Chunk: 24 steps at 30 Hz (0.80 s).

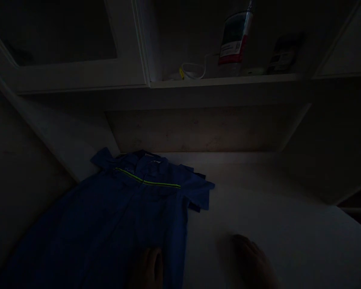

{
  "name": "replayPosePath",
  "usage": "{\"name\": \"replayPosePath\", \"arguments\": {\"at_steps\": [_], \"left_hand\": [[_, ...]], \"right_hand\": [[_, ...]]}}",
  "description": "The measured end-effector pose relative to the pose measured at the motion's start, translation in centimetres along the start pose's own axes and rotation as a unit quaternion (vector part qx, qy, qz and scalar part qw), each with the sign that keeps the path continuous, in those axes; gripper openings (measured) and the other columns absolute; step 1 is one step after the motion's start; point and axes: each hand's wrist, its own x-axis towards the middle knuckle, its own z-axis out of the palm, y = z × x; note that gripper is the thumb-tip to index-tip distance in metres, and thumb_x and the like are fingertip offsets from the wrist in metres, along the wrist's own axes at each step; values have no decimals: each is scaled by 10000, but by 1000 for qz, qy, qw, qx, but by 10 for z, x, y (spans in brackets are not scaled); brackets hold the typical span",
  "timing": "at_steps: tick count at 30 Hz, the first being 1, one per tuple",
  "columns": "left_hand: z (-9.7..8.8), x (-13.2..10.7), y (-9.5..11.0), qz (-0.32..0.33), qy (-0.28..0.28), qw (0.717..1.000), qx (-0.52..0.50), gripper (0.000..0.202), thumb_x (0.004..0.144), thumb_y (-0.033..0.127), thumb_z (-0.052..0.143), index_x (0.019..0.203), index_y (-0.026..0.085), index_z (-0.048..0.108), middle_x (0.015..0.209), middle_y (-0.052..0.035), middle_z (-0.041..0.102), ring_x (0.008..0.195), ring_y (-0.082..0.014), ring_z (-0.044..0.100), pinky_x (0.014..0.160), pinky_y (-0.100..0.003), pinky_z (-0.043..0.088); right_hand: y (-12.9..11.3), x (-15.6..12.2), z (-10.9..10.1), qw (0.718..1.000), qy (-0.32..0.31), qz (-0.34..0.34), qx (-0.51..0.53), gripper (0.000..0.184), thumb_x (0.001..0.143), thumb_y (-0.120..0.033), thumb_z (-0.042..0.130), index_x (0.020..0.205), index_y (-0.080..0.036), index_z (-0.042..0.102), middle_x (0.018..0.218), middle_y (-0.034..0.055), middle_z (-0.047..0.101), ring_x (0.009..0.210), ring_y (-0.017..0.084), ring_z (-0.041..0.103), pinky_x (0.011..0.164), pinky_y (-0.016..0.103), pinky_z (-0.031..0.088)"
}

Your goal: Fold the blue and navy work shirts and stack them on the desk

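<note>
A blue short-sleeved work shirt (132,208) with a yellow-green reflective stripe across the chest lies flat on a white surface (273,224), collar toward the far wall. My left hand (149,267) rests on the shirt's lower front near the bottom edge of the view; its fingers look flat on the cloth. My right hand (251,261) is over the bare white surface to the right of the shirt, dark and smeared by motion, so its fingers are unclear. The scene is very dim.
A shelf (222,82) above the back wall holds a clear bottle with a red and white label (236,40), a white cable (194,72) and a dark small packet (284,54). A cabinet door (78,76) hangs at upper left.
</note>
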Motion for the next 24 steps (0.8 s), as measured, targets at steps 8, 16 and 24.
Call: {"name": "replayPosePath", "arguments": {"at_steps": [8,16,24], "left_hand": [[-9,5,2,-6,-38,999,-19,215,930,265,475,990,246,680,931,-18,744,844,-164,707,703,-264,568],[-23,20,16,-19,18,999,-43,307,965,296,378,910,221,670,829,-30,728,735,-166,697,645,-288,563],[-29,5,8,-91,-37,984,-148,337,946,427,434,942,224,702,888,-40,769,781,-167,729,666,-242,581]], "right_hand": [[-21,-3,-16,1000,10,10,-6,406,886,-234,406,1183,-231,683,1281,87,639,1137,252,608,984,433,494],[-21,-3,-16,1000,20,0,7,384,901,-245,406,1165,-242,685,1255,78,653,1102,247,619,968,435,490],[-41,25,-34,995,-38,68,70,376,905,-353,424,1184,-219,637,1219,89,661,1013,236,662,896,394,499]]}}
